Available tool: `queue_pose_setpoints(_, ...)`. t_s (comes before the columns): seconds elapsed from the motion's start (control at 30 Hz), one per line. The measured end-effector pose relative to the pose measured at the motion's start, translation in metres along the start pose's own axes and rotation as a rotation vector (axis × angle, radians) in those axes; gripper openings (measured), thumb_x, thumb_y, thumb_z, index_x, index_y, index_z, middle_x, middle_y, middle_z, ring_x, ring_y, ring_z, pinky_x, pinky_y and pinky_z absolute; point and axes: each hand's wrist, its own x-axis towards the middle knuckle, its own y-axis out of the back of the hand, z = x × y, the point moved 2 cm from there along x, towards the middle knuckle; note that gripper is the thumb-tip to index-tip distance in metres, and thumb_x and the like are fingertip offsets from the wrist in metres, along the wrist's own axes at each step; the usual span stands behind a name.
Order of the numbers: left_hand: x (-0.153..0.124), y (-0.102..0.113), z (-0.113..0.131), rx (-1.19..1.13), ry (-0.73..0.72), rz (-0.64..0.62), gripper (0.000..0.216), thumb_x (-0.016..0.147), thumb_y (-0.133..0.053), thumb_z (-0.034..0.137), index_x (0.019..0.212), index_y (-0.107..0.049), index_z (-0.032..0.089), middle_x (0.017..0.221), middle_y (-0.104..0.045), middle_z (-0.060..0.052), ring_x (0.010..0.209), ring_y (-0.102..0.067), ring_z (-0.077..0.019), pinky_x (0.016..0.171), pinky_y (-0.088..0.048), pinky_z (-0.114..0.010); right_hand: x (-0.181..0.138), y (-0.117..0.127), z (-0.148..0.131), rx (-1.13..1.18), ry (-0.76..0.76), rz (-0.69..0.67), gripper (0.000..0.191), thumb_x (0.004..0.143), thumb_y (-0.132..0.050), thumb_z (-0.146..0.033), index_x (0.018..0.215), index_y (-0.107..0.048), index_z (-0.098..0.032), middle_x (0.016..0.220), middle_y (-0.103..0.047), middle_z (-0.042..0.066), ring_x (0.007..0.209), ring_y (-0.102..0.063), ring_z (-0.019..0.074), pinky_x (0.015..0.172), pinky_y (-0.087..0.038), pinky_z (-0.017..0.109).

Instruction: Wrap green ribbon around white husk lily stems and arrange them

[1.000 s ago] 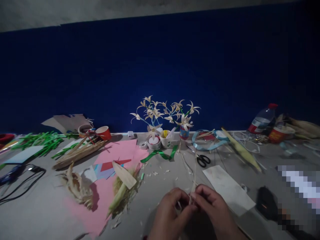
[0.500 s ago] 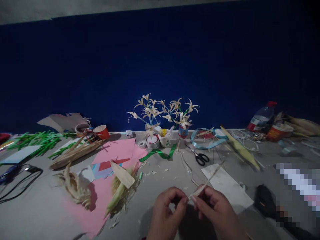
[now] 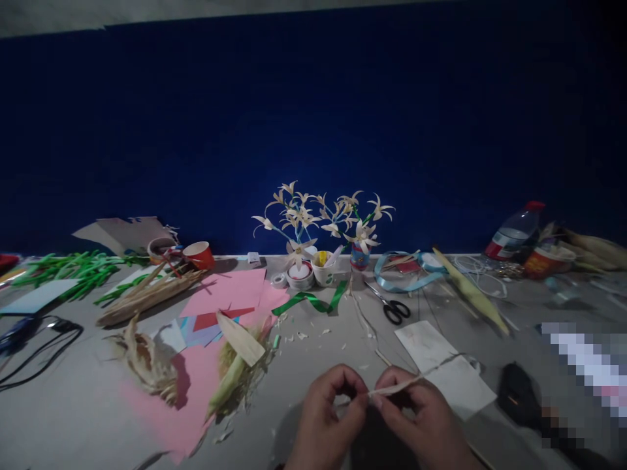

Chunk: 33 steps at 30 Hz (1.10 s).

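Observation:
Low in the head view, my left hand (image 3: 329,412) and my right hand (image 3: 416,412) meet thumb to thumb. Between their fingertips runs a thin, pale strip of dried corn husk (image 3: 399,386), its narrow end pinched by my left hand. My right hand grips it a little further along, and its twisted tail stretches off to the right above a white sheet of paper (image 3: 438,359). Black-handled scissors (image 3: 394,310) lie beyond the hands. Behind them, pale husk flowers (image 3: 298,215) stand in small containers.
Pink paper (image 3: 225,295), a husk bundle (image 3: 238,372) and a dried husk (image 3: 147,362) lie left. Green ribbon (image 3: 311,301) and blue ribbon (image 3: 392,284) sit mid-table. A bottle (image 3: 512,232) and a black object (image 3: 519,395) are right. A blue wall (image 3: 313,117) rises behind.
The strip's free tail has swung down and to the right, from pointing up and away to lying nearly level. Both hands keep their pinch in about the same place.

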Motion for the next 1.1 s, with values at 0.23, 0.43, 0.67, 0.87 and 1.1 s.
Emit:
queue_pose_setpoints(0.23,-0.001,0.003,0.005,0.085,-0.040,-0.024,0.005,0.080,-0.055,0.019,0.077,-0.059,0.019,0.076,-0.063,-0.002,0.078,-0.058,-0.0177,0.073,-0.042,-0.025,0.001,0.001,-0.008,-0.152,0.086,0.036,0.019,0.086,-0.051,-0.027,0.068,-0.057,-0.021,0.063,-0.059,-0.002,0.062,-0.058,0.0155,0.060,-0.042,0.023)
queue_pose_setpoints(0.43,-0.002,0.006,0.004,0.260,-0.175,-0.006,0.010,0.081,-0.055,0.014,0.077,-0.064,0.019,0.076,-0.067,-0.001,0.077,-0.062,-0.0175,0.073,-0.043,-0.025,0.002,-0.001,-0.005,-0.245,0.128,0.030,0.020,0.088,-0.048,-0.025,0.071,-0.057,-0.021,0.066,-0.062,-0.001,0.065,-0.061,0.0160,0.062,-0.044,0.024)
queue_pose_setpoints(0.67,0.000,0.008,-0.003,0.485,-0.379,0.075,0.010,0.082,-0.054,0.014,0.075,-0.056,0.021,0.071,-0.064,-0.001,0.071,-0.063,-0.0175,0.067,-0.047,-0.026,0.000,-0.003,-0.020,-0.335,0.284,0.076,0.022,0.090,-0.047,-0.022,0.071,-0.058,-0.021,0.067,-0.063,0.000,0.064,-0.061,0.0149,0.059,-0.042,0.024)
queue_pose_setpoints(0.87,0.005,0.025,-0.021,0.591,-0.350,0.179,0.007,0.084,-0.056,0.017,0.079,-0.056,0.022,0.074,-0.065,-0.002,0.072,-0.065,-0.0196,0.067,-0.050,-0.028,-0.004,0.002,-0.022,-0.315,0.349,0.142,0.022,0.088,-0.044,-0.021,0.069,-0.055,-0.022,0.065,-0.060,0.000,0.063,-0.059,0.0145,0.058,-0.040,0.024)
queue_pose_setpoints(1.1,0.005,0.018,-0.007,0.468,-0.441,-0.070,0.015,0.089,-0.053,0.020,0.098,-0.065,0.023,0.092,-0.074,-0.004,0.089,-0.069,-0.0190,0.097,-0.047,-0.035,-0.003,0.004,-0.020,-0.280,0.274,0.099,0.021,0.090,-0.046,-0.024,0.072,-0.056,-0.021,0.069,-0.062,0.000,0.068,-0.061,0.0152,0.063,-0.042,0.024)
